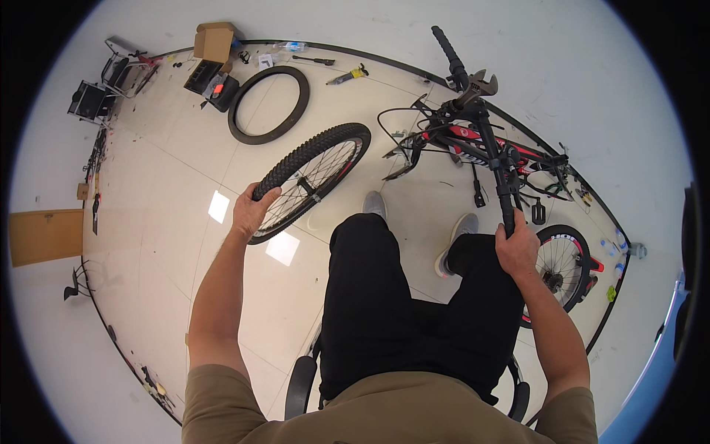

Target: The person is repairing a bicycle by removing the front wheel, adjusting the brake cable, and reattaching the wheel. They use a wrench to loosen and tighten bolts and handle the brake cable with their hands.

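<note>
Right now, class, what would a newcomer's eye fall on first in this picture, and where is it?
Probably the bike wheel with its knobbly tyre, left of the middle, held at its near edge by the left hand. Next, the red and black bike at the upper right, its handlebar gripped by the right hand. Beyond the wheel, a loose tyre lies flat on the pale floor.

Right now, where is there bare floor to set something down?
The widest bare floor stretches from the left hand and the wheel it holds toward the wooden door. A smaller patch lies between that wheel, the loose tyre and the bicycle frame. It's crowded around that frame and beside the cardboard box.
</note>
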The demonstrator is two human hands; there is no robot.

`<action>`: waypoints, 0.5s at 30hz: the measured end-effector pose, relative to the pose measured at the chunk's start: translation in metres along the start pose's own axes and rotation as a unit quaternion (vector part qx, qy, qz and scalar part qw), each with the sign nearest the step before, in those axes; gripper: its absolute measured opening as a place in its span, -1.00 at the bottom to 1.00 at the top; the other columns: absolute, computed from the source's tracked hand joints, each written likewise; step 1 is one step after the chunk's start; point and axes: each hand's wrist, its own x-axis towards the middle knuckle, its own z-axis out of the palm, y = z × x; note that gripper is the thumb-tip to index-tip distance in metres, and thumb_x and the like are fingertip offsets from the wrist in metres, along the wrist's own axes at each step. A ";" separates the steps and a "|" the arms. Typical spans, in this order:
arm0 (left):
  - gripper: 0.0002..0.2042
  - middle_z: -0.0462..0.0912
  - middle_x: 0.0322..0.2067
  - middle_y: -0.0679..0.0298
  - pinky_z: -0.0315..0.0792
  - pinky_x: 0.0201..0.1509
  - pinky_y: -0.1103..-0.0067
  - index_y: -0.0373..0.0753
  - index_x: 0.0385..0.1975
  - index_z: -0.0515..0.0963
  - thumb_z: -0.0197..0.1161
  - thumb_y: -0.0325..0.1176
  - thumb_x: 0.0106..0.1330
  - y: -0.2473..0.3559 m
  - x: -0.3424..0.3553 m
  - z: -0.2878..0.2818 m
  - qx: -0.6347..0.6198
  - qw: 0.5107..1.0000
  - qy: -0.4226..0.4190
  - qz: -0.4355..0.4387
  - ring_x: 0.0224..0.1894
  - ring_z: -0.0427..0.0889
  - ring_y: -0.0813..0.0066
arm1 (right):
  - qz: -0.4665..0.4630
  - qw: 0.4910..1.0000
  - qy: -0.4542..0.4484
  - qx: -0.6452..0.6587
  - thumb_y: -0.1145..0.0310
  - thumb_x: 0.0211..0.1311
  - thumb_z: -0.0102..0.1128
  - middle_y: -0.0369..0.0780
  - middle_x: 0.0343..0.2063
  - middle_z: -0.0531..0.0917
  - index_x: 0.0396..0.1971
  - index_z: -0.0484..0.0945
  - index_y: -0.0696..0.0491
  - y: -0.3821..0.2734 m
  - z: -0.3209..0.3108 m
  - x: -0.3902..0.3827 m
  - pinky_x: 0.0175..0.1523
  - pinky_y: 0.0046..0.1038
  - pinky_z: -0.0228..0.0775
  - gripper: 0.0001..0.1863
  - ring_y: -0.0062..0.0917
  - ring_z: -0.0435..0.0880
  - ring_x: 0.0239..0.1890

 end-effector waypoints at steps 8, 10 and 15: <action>-0.37 0.54 -0.46 0.35 0.38 -0.21 0.56 -0.29 -0.07 0.59 0.46 0.17 0.11 0.002 -0.001 -0.001 -0.003 1.000 0.001 0.016 -0.37 0.45 0.54 | 0.001 1.000 -0.009 -0.002 0.23 0.24 0.13 0.01 -0.47 0.67 0.09 0.44 0.03 -0.002 -0.003 0.000 -0.15 -0.07 0.45 -0.57 -0.02 0.68 -0.34; -0.33 0.65 -0.40 0.25 0.46 -0.08 0.52 -0.28 0.01 0.59 0.46 0.18 0.09 0.000 0.000 0.000 0.005 1.000 -0.006 0.005 -0.29 0.59 0.45 | 0.000 1.000 -0.010 -0.003 0.22 0.24 0.13 0.01 -0.47 0.67 0.10 0.44 0.03 0.000 0.000 0.000 -0.14 -0.07 0.45 -0.57 -0.01 0.68 -0.34; -0.29 0.67 -0.11 0.14 0.44 0.14 0.51 -0.27 0.17 0.51 0.49 0.09 0.12 -0.001 -0.006 0.005 -0.014 1.000 0.001 0.009 -0.05 0.60 0.36 | 0.003 1.000 -0.012 0.002 0.23 0.23 0.13 0.02 -0.46 0.67 0.09 0.45 0.02 -0.004 0.000 -0.001 -0.14 -0.05 0.44 -0.57 0.00 0.68 -0.33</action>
